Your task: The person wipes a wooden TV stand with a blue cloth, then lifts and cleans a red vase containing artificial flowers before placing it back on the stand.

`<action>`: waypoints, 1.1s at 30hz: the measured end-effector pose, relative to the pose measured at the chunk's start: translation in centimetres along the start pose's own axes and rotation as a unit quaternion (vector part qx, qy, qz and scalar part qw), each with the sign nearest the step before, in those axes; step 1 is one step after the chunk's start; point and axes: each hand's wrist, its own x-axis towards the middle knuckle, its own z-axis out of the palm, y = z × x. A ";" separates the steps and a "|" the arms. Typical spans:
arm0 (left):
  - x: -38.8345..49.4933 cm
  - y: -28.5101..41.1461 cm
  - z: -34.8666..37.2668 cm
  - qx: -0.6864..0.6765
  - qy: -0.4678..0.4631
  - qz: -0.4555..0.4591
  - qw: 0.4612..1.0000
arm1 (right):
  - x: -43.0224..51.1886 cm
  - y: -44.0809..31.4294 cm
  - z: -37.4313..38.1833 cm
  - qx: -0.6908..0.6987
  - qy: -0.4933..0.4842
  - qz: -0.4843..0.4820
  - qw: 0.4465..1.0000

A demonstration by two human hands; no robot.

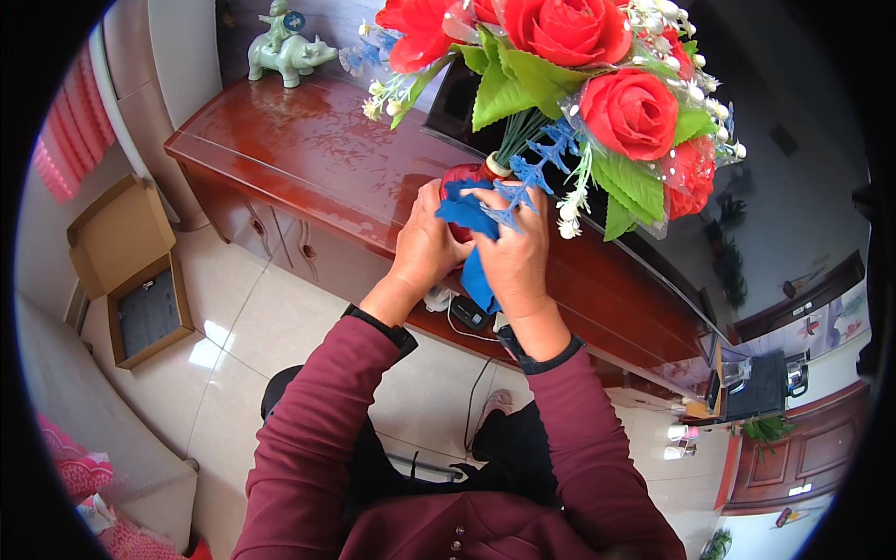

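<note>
A red vase (458, 173) with a pale rim holds a large bunch of artificial red roses (628, 114), with green leaves, white buds and blue sprigs. My left hand (428, 241) grips the vase's left side. In my right hand (516, 255) is a blue cloth (470, 211), pressed against the vase's front, one end hanging below the palm. Much of the vase is hidden behind the cloth and my hands. Its base cannot be made out.
The vase is at a glossy reddish wooden TV cabinet (315, 150), before a large television (756, 210). A pale green animal figurine (288, 56) stands at the cabinet's left end. A black device (469, 313) and cables lie on a lower shelf. An opened cardboard box (150, 308) is on the tiled floor.
</note>
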 end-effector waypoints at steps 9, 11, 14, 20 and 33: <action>0.0 0.7 -0.3 0.017 0.010 0.021 1.000 | -0.5 2.9 -0.3 0.105 0.060 0.105 0.987; 0.0 0.7 -0.4 0.012 0.005 0.009 1.000 | -0.7 1.5 -0.2 0.094 0.048 0.094 0.990; 0.0 0.6 -0.4 0.003 -0.008 -0.009 1.000 | -0.8 -0.3 0.0 0.060 0.030 0.012 0.998; 0.1 0.8 -0.4 0.020 -0.013 -0.015 1.000 | -0.3 1.5 -0.6 0.106 0.018 0.086 0.991; 0.0 0.9 -0.3 0.023 -0.011 -0.002 1.000 | -0.4 5.5 -0.7 0.172 -0.042 0.296 0.939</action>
